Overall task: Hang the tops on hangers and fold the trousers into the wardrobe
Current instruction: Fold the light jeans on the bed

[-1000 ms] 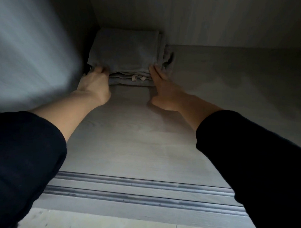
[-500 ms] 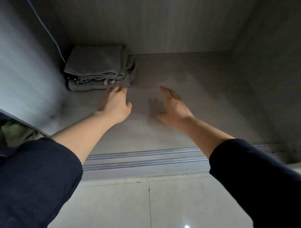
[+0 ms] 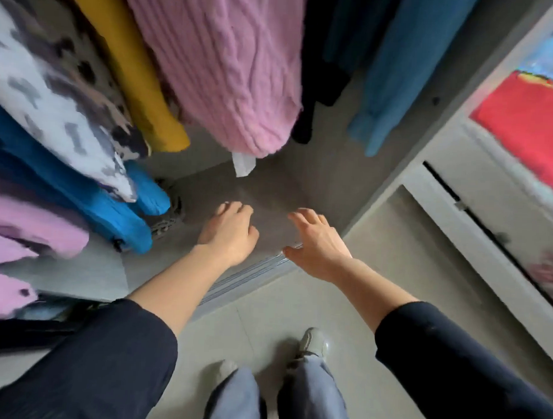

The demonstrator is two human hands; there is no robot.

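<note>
The left hand [image 3: 229, 231] and the right hand [image 3: 316, 243] hover empty, fingers loose and half spread, above the wardrobe floor [image 3: 276, 190], while the folded grey trousers [image 3: 171, 216] lie near the left hand, further left, mostly hidden behind a hanging blue top [image 3: 118, 213].

left hand [image 3: 229, 231]: empty, fingers loosely curled, arm stretched forward; right hand [image 3: 318, 242]: empty, fingers spread, palm down

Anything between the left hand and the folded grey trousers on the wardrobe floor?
Nothing visible: only bare wardrobe floor separates the left hand from the folded grey trousers; a bright blue hanging garment hides their left part.
</note>
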